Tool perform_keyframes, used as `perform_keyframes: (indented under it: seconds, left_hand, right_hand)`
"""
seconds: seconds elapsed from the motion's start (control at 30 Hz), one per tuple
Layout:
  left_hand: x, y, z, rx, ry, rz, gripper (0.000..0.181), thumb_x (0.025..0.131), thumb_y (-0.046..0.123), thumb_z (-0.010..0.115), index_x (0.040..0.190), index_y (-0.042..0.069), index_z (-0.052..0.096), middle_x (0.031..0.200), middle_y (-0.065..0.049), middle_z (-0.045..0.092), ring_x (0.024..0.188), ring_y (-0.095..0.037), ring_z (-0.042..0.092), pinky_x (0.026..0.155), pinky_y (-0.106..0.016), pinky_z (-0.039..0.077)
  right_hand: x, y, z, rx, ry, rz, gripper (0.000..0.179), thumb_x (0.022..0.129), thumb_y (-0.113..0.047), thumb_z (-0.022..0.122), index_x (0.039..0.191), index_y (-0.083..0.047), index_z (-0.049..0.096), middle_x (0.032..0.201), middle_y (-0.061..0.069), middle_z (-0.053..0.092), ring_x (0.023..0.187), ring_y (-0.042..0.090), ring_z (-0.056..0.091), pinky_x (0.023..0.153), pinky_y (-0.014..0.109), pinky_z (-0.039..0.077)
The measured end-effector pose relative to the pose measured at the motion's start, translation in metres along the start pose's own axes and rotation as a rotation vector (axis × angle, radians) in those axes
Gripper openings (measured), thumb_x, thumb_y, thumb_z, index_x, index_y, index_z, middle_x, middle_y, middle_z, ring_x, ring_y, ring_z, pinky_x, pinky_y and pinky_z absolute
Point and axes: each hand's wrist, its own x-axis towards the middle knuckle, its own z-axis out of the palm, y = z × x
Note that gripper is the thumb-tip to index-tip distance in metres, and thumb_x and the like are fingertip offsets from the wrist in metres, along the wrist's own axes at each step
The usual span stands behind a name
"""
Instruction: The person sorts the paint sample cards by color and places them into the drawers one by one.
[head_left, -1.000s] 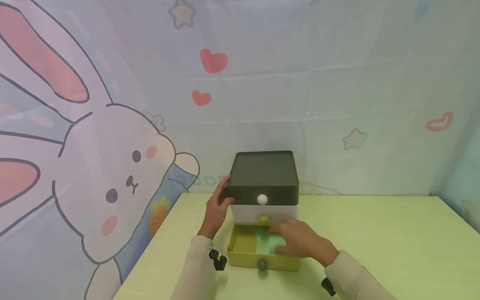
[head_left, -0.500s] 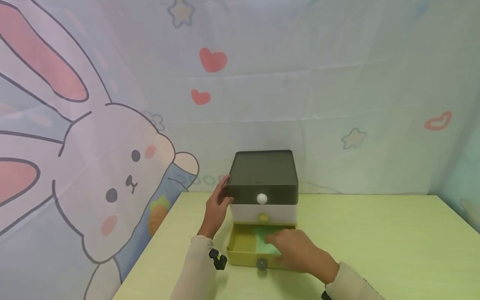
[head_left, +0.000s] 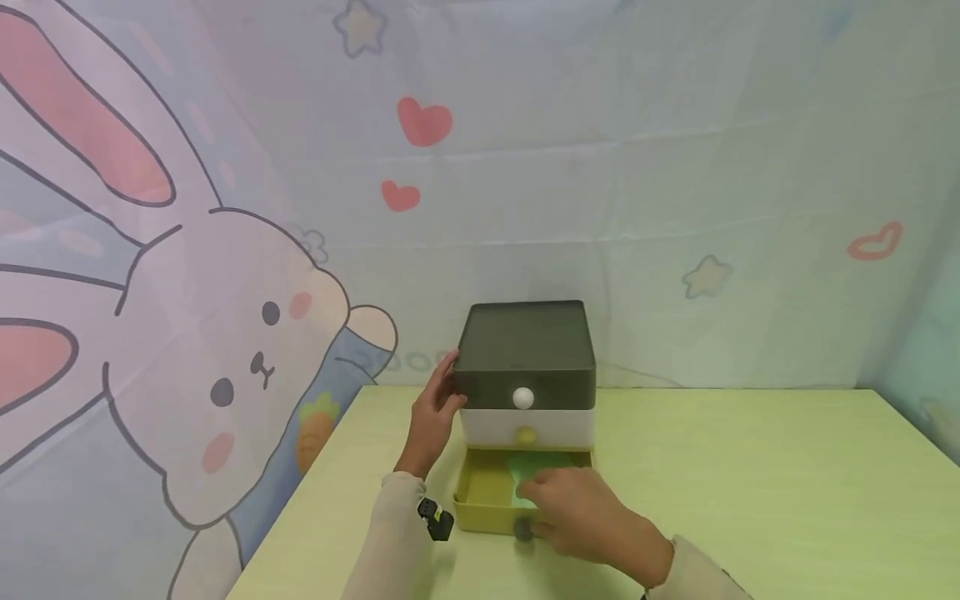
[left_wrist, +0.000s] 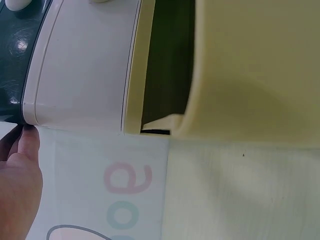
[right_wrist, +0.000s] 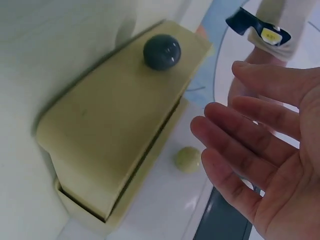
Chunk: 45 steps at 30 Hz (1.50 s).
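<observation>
A small drawer cabinet (head_left: 525, 337) stands on the table, with a dark green top drawer, a white middle drawer (head_left: 487, 428) and a yellow bottom drawer (head_left: 491, 518). The bottom drawer is pulled out, and a thin light-green sheet, cloth or paper, (head_left: 536, 465) lies inside. My left hand (head_left: 432, 421) rests against the cabinet's left side, its thumb near the front corner. Over the right front of the bottom drawer is my right hand (head_left: 588, 517), close to the dark round knob (right_wrist: 162, 52). Its fingers are relaxed and hold nothing in the right wrist view.
The cabinet stands on a pale yellow-green table (head_left: 750, 483). Behind it hangs a cloth backdrop (head_left: 645, 167) with a rabbit, hearts and stars. A white knob (head_left: 522, 398) and a yellow knob (right_wrist: 188, 159) stick out from the upper drawers.
My right hand has drawn back from inside the bottom drawer toward its front and the dark knob, uncovering more of the drawer's right side. My left hand has stayed put.
</observation>
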Motion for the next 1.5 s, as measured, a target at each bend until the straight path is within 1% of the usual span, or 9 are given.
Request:
perform_keyframes:
  seconds: [0.13,0.27,0.53,0.7,0.83,0.93,1.17,1.33,1.5]
  left_hand:
    - [0.002,-0.005,0.000,-0.011,0.008,0.017,0.063,0.103,0.008,0.049,0.156,0.037,0.033,0.156,-0.012,0.045,0.144,-0.029,0.046,0.113,-0.054,0.044]
    - [0.002,-0.007,0.001,-0.020,0.004,0.023,0.062,0.103,0.010,0.051,0.155,0.039,0.035,0.156,-0.011,0.046,0.144,-0.028,0.047,0.112,-0.053,0.045]
    - [0.002,-0.008,0.001,-0.008,0.012,0.035,0.062,0.103,0.011,0.051,0.153,0.042,0.036,0.154,-0.010,0.048,0.143,-0.027,0.049,0.113,-0.053,0.045]
    - [0.002,-0.009,0.001,0.003,0.011,0.026,0.063,0.103,0.010,0.050,0.155,0.039,0.034,0.157,-0.011,0.045,0.145,-0.028,0.046,0.114,-0.053,0.043]
    - [0.003,-0.010,0.001,-0.002,0.012,0.016,0.063,0.103,0.008,0.050,0.157,0.036,0.032,0.158,-0.013,0.044,0.146,-0.030,0.045,0.114,-0.055,0.043]
    - [0.003,-0.008,0.001,0.008,0.010,0.032,0.063,0.103,0.008,0.049,0.157,0.036,0.033,0.156,-0.013,0.045,0.145,-0.030,0.046,0.113,-0.054,0.044]
    - [0.001,-0.008,-0.001,0.002,0.003,0.046,0.063,0.102,0.011,0.051,0.153,0.045,0.034,0.156,-0.008,0.046,0.145,-0.027,0.046,0.114,-0.054,0.043]
    - [-0.001,-0.009,-0.002,-0.014,-0.005,0.048,0.063,0.102,0.011,0.051,0.154,0.043,0.035,0.157,-0.009,0.045,0.146,-0.028,0.045,0.114,-0.054,0.044]
    - [-0.002,-0.008,-0.004,-0.010,-0.010,0.035,0.062,0.103,0.011,0.051,0.154,0.042,0.035,0.157,-0.010,0.044,0.146,-0.027,0.045,0.114,-0.053,0.043]
  right_hand:
    - [-0.002,-0.003,0.008,-0.022,0.024,-0.032,0.024,0.065,-0.015,0.080,0.080,-0.023,0.064,0.063,-0.011,0.057,0.054,0.006,0.050,0.044,0.021,0.030]
    - [-0.005,-0.006,0.017,-0.042,0.031,-0.046,0.027,0.062,-0.017,0.084,0.077,-0.025,0.062,0.060,-0.012,0.057,0.053,0.007,0.053,0.044,0.022,0.030]
    - [-0.007,-0.013,0.029,-0.101,-0.088,0.002,0.028,0.067,-0.025,0.085,0.079,-0.025,0.059,0.060,-0.011,0.054,0.050,0.008,0.050,0.041,0.025,0.028]
    - [-0.006,-0.014,0.038,-0.132,-0.116,0.018,0.026,0.070,-0.023,0.083,0.080,-0.024,0.059,0.059,-0.009,0.053,0.048,0.009,0.049,0.039,0.026,0.029]
    - [-0.003,-0.017,0.042,-0.156,-0.089,0.016,0.022,0.073,-0.018,0.078,0.076,-0.025,0.058,0.054,-0.006,0.051,0.044,0.011,0.045,0.037,0.027,0.025]
    - [-0.001,-0.018,0.045,-0.177,-0.071,0.017,0.020,0.074,-0.015,0.076,0.073,-0.024,0.058,0.053,-0.004,0.051,0.043,0.012,0.045,0.037,0.027,0.024]
    - [0.001,-0.020,0.055,-0.268,-0.004,0.021,0.020,0.070,-0.011,0.073,0.070,-0.025,0.058,0.051,-0.004,0.053,0.041,0.015,0.045,0.037,0.029,0.026]
    - [0.004,-0.019,0.055,-0.331,0.027,0.034,0.020,0.069,-0.011,0.073,0.072,-0.025,0.060,0.050,-0.004,0.051,0.040,0.014,0.043,0.036,0.029,0.027]
    - [0.007,-0.013,0.061,-0.341,0.071,0.027,0.020,0.070,-0.010,0.074,0.072,-0.026,0.062,0.048,-0.005,0.047,0.040,0.011,0.040,0.035,0.027,0.024]
